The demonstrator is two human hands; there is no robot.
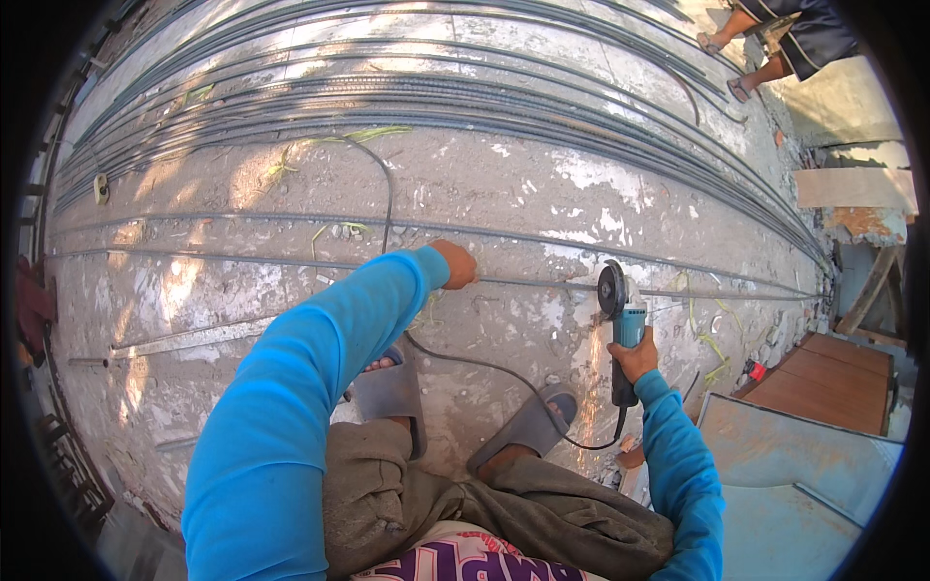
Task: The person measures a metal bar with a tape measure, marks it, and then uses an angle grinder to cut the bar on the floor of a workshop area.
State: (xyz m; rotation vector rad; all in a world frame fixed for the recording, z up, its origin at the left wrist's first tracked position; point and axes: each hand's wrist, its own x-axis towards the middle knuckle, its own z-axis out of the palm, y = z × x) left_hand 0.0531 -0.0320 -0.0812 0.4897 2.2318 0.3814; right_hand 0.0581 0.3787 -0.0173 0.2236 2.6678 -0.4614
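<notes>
My right hand [636,356] is wrapped round the body of a teal and black angle grinder [630,327]. The dark disc [610,289] of the grinder stands on edge at the nearer steel rod [542,283]; whether it touches the rod I cannot tell. My left hand [457,264] is closed on that same rod, to the left of the disc, its fingertips mostly hidden from view. Just beyond it, a second rod [523,230] lies on the floor, roughly alongside. From the grinder's back end a black cord [484,365] loops past my sandals and on across the floor.
Long bundles of steel rebar [436,97] cover the far floor. A metal bar [194,336] lies at left. Sheet panels [785,474] and a brown board [823,382] stand at right. Another person's sandalled feet [741,87] show at far right.
</notes>
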